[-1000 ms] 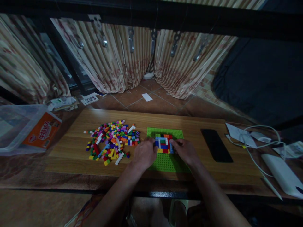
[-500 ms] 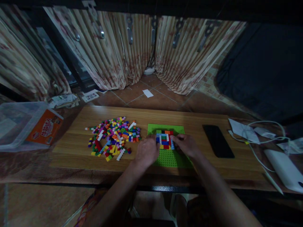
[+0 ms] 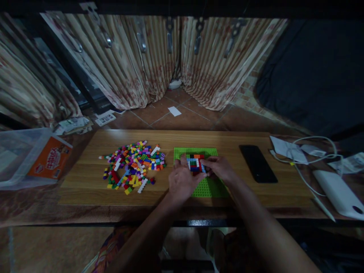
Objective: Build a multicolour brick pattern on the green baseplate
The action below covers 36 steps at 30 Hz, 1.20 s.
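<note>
A low block of coloured toy bricks (image 3: 194, 163), in red, blue, white, orange and green, sits on the studded green baseplate (image 3: 210, 190). My left hand (image 3: 181, 179) presses round its left side, fingers bent over the far left corner and thumb stretched along the near edge. From the right, my right hand (image 3: 219, 167) holds the brick block's right side between thumb and fingers, the fingertips partly hidden. Both hands cover parts of the block, so its near row is mostly out of sight.
Loose bricks (image 3: 133, 163) lie in a heap on the wooden board (image 3: 85, 189). A black phone (image 3: 257, 163) rests right of the baseplate. Farther right are a white cable (image 3: 308, 185) and a white power bank (image 3: 338, 193). A clear plastic box (image 3: 22, 140) stands at left.
My left hand has shifted along the block's left side, its thumb now reaching across the near edge. My right hand stays at the right side. The whole view has shifted slightly.
</note>
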Each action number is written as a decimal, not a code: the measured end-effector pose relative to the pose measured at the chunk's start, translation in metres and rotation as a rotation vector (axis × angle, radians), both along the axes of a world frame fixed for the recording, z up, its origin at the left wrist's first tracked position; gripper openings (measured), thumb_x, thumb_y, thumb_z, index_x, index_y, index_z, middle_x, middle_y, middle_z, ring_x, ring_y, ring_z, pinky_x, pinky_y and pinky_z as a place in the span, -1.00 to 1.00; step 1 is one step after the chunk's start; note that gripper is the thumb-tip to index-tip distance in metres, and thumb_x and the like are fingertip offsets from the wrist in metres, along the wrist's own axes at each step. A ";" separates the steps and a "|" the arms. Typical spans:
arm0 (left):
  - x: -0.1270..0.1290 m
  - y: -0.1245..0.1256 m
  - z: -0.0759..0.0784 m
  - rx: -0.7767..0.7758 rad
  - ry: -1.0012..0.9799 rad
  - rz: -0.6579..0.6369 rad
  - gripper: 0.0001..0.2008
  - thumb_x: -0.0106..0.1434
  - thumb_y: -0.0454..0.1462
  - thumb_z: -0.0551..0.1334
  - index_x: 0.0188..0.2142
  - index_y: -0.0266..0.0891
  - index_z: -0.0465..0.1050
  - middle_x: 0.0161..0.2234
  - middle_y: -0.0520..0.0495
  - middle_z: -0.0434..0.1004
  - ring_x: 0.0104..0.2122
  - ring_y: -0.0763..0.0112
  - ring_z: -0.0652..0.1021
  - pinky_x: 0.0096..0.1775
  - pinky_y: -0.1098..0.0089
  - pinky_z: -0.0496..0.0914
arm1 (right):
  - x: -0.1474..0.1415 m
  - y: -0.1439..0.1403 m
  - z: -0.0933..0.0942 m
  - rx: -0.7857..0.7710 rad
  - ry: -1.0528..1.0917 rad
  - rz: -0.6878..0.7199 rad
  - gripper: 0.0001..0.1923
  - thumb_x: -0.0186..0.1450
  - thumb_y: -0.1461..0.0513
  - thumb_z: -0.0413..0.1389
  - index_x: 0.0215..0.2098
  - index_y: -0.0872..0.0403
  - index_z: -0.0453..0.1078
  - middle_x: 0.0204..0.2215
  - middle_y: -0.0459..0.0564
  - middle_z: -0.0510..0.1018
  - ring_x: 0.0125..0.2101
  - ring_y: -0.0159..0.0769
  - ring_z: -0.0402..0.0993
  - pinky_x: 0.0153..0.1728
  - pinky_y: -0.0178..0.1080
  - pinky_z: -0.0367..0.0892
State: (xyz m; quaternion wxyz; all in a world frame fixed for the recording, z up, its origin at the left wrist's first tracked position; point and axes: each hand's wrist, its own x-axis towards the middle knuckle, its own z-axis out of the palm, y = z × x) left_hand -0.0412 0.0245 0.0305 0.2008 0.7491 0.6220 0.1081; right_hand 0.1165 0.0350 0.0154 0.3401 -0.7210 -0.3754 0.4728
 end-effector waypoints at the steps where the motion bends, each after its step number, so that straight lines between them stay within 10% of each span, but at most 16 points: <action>1: 0.002 -0.001 -0.001 0.008 0.011 0.010 -0.13 0.09 0.18 0.19 0.21 -0.35 0.12 0.06 -0.40 0.37 -0.04 0.06 0.50 -0.12 0.32 0.37 | -0.001 0.000 0.000 0.004 -0.007 0.000 -0.71 0.14 0.07 0.20 -0.56 0.10 0.32 -0.74 -0.18 0.38 -0.77 -0.47 0.30 -0.77 -0.43 0.18; 16: 0.007 0.000 -0.003 0.067 0.072 0.061 -0.13 0.10 0.16 0.20 0.25 -0.28 0.06 0.01 -0.31 0.42 -0.09 0.12 0.53 -0.20 0.35 0.39 | 0.009 -0.006 -0.015 0.076 0.136 0.027 -0.54 0.26 -0.11 0.04 -0.48 0.10 0.34 -0.72 -0.15 0.42 -0.74 -0.48 0.34 -0.72 -0.44 0.24; 23: 0.006 0.001 -0.006 0.082 0.032 0.055 -0.13 0.08 0.14 0.24 0.24 -0.29 0.08 0.00 -0.31 0.42 -0.10 0.13 0.54 -0.19 0.35 0.39 | 0.014 -0.011 -0.010 0.077 0.219 0.152 -0.60 -0.01 0.03 0.36 -0.39 0.11 0.38 -0.64 -0.14 0.50 -0.65 -0.48 0.40 -0.67 -0.45 0.29; 36: 0.004 0.002 -0.009 0.066 -0.013 0.038 -0.10 0.06 0.15 0.25 0.24 -0.32 0.05 0.03 -0.32 0.39 -0.09 0.12 0.53 -0.19 0.33 0.39 | 0.012 -0.014 -0.014 0.130 0.155 0.175 -0.61 -0.01 0.02 0.33 -0.43 0.11 0.37 -0.67 -0.15 0.48 -0.69 -0.46 0.38 -0.67 -0.40 0.29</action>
